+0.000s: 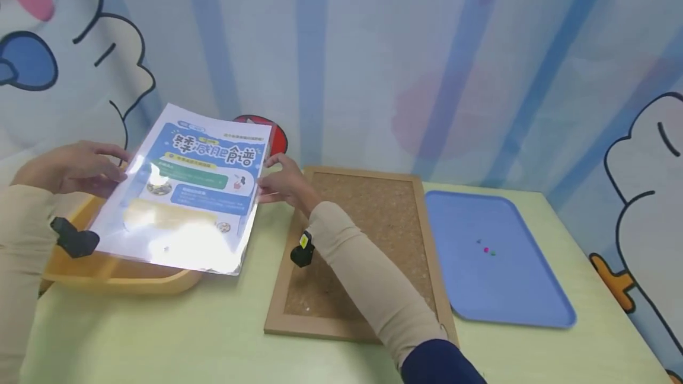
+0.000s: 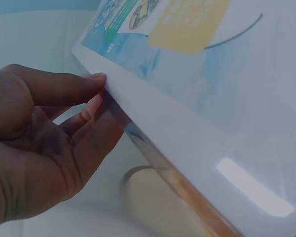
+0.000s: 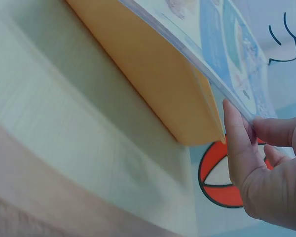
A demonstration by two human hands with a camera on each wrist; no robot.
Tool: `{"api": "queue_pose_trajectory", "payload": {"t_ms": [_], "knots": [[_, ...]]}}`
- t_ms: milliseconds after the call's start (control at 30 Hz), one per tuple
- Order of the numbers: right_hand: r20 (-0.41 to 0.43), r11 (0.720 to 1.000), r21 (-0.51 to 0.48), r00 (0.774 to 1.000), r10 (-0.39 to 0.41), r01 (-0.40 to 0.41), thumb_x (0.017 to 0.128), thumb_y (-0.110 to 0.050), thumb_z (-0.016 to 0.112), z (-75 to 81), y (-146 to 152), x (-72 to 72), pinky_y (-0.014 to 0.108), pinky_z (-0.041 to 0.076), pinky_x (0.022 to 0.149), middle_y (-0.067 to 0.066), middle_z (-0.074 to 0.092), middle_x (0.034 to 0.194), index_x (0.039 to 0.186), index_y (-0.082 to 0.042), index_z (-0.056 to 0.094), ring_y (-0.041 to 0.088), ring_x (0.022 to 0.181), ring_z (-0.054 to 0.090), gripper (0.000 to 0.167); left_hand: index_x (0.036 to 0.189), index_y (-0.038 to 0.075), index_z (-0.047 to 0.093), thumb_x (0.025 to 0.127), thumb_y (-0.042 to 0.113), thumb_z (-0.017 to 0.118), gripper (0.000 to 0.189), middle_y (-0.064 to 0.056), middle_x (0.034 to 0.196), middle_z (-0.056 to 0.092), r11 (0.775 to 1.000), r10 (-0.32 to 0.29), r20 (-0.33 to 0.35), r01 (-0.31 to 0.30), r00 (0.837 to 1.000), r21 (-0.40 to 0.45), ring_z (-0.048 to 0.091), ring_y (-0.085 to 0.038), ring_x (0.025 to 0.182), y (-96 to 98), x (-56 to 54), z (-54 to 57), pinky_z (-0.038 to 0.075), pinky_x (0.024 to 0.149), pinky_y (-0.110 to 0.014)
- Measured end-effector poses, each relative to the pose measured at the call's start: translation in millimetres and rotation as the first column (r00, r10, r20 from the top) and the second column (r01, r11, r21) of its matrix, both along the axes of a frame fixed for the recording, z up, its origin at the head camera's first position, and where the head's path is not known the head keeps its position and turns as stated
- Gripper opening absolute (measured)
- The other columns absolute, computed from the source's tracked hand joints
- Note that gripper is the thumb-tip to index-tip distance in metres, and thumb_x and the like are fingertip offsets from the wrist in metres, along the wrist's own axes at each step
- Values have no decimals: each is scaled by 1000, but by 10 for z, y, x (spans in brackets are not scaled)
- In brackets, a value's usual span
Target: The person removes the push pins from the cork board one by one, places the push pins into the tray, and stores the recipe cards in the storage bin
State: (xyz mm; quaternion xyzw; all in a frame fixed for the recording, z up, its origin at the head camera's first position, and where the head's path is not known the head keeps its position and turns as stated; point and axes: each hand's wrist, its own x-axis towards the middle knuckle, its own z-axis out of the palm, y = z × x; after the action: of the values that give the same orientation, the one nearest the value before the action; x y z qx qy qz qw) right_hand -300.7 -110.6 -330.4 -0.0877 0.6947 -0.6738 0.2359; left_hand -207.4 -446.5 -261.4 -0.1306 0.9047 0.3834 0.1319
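Both hands hold a glossy printed sheet (image 1: 184, 179) with blue, green and yellow blocks and large Chinese lettering, tilted over a yellow plastic bin (image 1: 128, 284). My left hand (image 1: 88, 168) pinches the sheet's left edge, its thumb and fingers on either side in the left wrist view. On the opposite edge, my right hand (image 1: 285, 182) pinches between thumb and fingers. Seen from the right wrist, the edge looks thick, like a thin stack or sleeve, above the bin's outer wall (image 3: 153, 74). Bright glare covers the lower part, and the sheet hides much of the bin.
A wood-framed cork board (image 1: 363, 212) lies at the middle, under my right forearm. To its right is a blue tray (image 1: 501, 289) holding several tiny coloured bits (image 1: 486, 250). A cartoon-printed curtain (image 1: 363, 76) hangs behind the pale green table (image 1: 160, 336).
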Motion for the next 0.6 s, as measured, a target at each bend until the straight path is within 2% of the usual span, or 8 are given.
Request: {"api": "queue_pose_trajectory", "payload": {"t_ms": [67,167,267,367,433,500,600], "knots": [[0,1000,-13,1000,-14,14,92,7,63,-15,-53,4,40,62,76,12,62,85,110,-13,48,21,69,64,31,149,-9,22,94,4,58,68,-41,134,43,999,13,6,-13,1000,-52,69,-32,90,-12,-25,30,58,86,-52],[-3,999,-34,999,-36,36,91,10,62,-45,-140,18,46,60,82,13,60,84,107,-11,47,21,67,63,31,150,-8,24,93,3,58,66,-41,138,40,990,76,3,-75,997,-119,65,-42,99,-31,-86,29,59,83,-50],[-12,997,-57,999,-50,49,89,12,62,-71,-244,46,49,59,83,15,59,86,104,-10,46,22,65,62,32,149,-8,27,93,1,56,63,-40,138,39,976,146,-13,-146,989,-163,61,-48,105,-78,-133,4,58,84,-52],[-19,995,-70,997,-75,73,88,14,62,-89,-354,90,46,61,77,15,59,85,102,-10,45,22,62,62,32,147,-7,30,96,4,53,57,-39,137,39,959,199,-30,-201,979,-202,57,-50,106,-146,-143,-16,55,88,-58],[-42,994,-43,994,-105,103,88,13,63,-82,-425,128,41,62,71,14,59,85,102,-11,46,21,61,62,33,149,-6,29,97,7,53,58,-38,138,38,951,231,-26,-231,973,-206,53,-51,109,-187,-139,-9,52,92,-63],[-65,991,-17,988,-137,136,87,13,64,-65,-486,161,35,62,62,14,59,85,101,-11,46,19,59,61,33,149,-6,29,99,8,51,56,-37,139,38,946,237,-29,-238,971,-222,52,-52,111,-207,-135,18,51,92,-64],[-114,982,60,978,-172,180,88,9,66,-16,-545,213,27,58,57,11,59,85,102,-13,46,17,59,61,33,151,-6,27,101,9,50,57,-37,140,39,943,228,-38,-230,973,-241,49,-54,114,-250,-143,42,49,92,-67]]}}
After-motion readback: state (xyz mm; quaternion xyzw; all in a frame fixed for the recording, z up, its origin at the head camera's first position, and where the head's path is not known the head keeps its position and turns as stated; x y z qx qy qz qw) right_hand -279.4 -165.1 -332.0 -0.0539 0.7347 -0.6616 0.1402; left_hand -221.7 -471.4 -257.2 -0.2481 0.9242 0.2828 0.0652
